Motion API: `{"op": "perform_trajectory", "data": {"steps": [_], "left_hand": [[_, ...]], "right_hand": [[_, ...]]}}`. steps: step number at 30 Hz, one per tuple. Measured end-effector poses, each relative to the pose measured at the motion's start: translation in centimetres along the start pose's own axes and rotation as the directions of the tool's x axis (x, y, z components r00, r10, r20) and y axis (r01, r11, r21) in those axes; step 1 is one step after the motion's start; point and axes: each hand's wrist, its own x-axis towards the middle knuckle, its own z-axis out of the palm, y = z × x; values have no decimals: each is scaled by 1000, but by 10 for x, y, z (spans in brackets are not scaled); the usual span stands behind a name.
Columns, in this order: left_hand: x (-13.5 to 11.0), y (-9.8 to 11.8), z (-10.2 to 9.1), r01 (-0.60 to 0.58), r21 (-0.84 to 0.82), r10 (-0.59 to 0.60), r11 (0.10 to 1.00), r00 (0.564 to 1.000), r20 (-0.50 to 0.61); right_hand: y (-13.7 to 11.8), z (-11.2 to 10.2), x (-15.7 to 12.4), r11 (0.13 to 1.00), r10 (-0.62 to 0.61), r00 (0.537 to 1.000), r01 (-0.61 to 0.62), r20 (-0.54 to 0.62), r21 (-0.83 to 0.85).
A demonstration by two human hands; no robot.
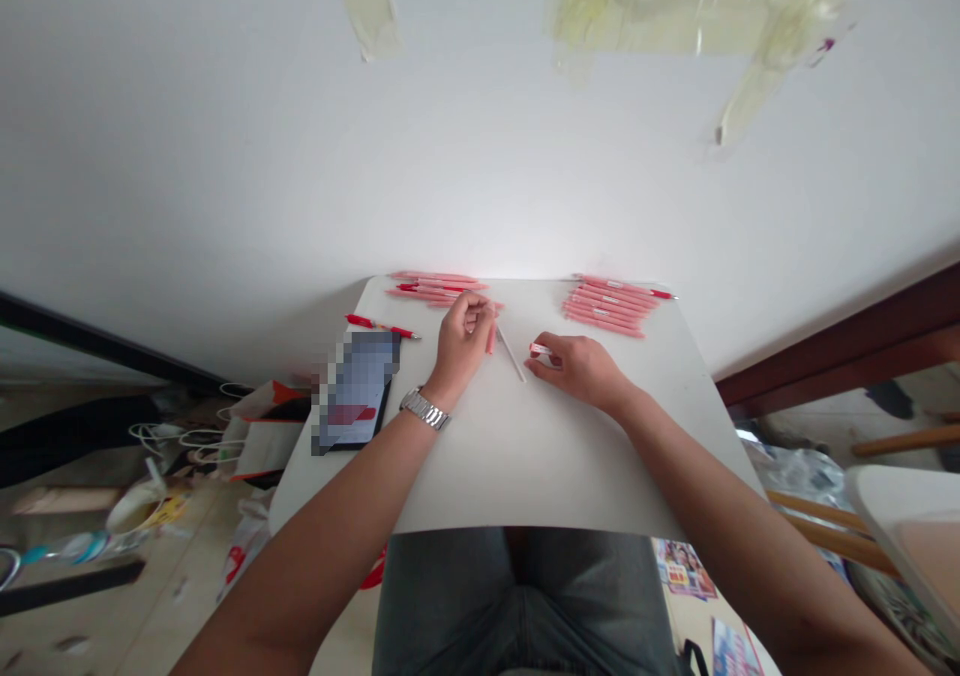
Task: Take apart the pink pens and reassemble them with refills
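I sit at a small white table point(525, 456). My left hand point(459, 341), with a metal watch on the wrist, is closed around a pink pen part that hangs down from the fingers point(490, 340). A thin white refill point(511, 354) lies on the table between my hands. My right hand point(581, 368) rests on the table with its fingers pinched on a small white and red pen piece point(541, 350). A pile of pink pens point(439, 288) lies at the back left, just beyond my left hand. A second row of pink pens point(609, 306) lies at the back right.
A single red pen point(381, 327) and a phone point(358, 388) lie on the table's left side. Bags, cables and clutter point(225, 436) cover the floor on the left. Wooden furniture point(847, 356) and a chair point(907, 526) stand on the right. A white wall rises behind the table.
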Motion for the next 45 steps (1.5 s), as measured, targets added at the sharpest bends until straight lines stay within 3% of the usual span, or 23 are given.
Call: {"op": "perform_trajectory", "data": {"steps": [16, 29, 39, 45], "left_hand": [[0, 1, -1, -1, 48, 1, 999, 1000, -6], [0, 2, -1, -13, 46, 12, 999, 1000, 1], [0, 2, 0, -15, 58, 15, 998, 1000, -10], [3, -6, -5, -37, 160, 50, 986, 996, -77]], "right_hand": [[-4, -5, -3, 986, -164, 974, 159, 157, 42], [-6, -1, 0, 993, -114, 983, 118, 142, -17], [-7, 5, 1, 981, -194, 972, 195, 137, 0], [-9, 9, 2, 976, -214, 969, 217, 126, -17]]}}
